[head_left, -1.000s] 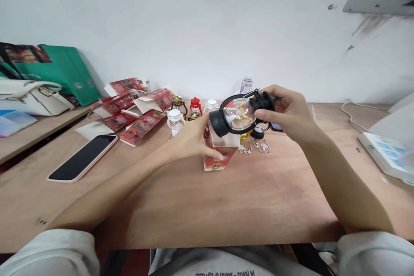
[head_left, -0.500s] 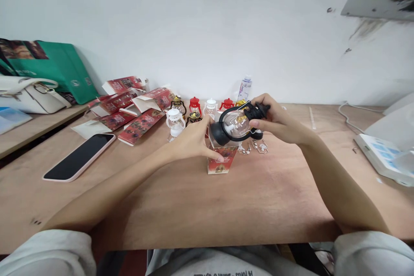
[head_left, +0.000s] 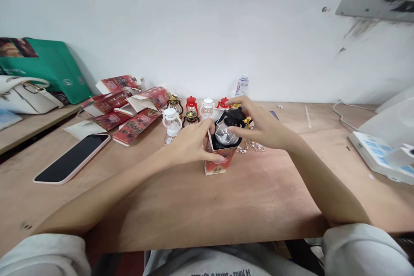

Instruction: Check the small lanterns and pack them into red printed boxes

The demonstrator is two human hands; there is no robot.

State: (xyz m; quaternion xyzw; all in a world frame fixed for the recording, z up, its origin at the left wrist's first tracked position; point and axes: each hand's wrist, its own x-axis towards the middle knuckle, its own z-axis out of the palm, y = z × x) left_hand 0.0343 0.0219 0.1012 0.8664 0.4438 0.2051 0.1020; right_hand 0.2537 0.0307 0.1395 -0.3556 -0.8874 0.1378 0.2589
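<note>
A small red printed box (head_left: 220,161) stands open at the top on the table in front of me. My left hand (head_left: 190,144) is closed round its left side, thumb across the front. A black lantern (head_left: 228,131) with a clear globe sits with its base in the box's mouth, its top still above the rim. The fingers of my right hand (head_left: 255,125) grip the lantern's black top. Just behind stand other small lanterns: a white lantern (head_left: 172,121), a black-and-gold lantern (head_left: 191,118), a red lantern (head_left: 192,105) and several more, partly hidden by my hands.
Red flat boxes (head_left: 136,125) lie piled at the left, with a phone (head_left: 73,158) before them. A bottle (head_left: 242,85) stands by the wall. Metal hooks (head_left: 255,145) lie right of the box. A white power strip (head_left: 381,155) is far right; a white handbag (head_left: 26,95) far left.
My right hand has brought the black lantern from a sideways tilt above the box to nearly upright, its base now inside the opening. My left hand keeps holding the box.
</note>
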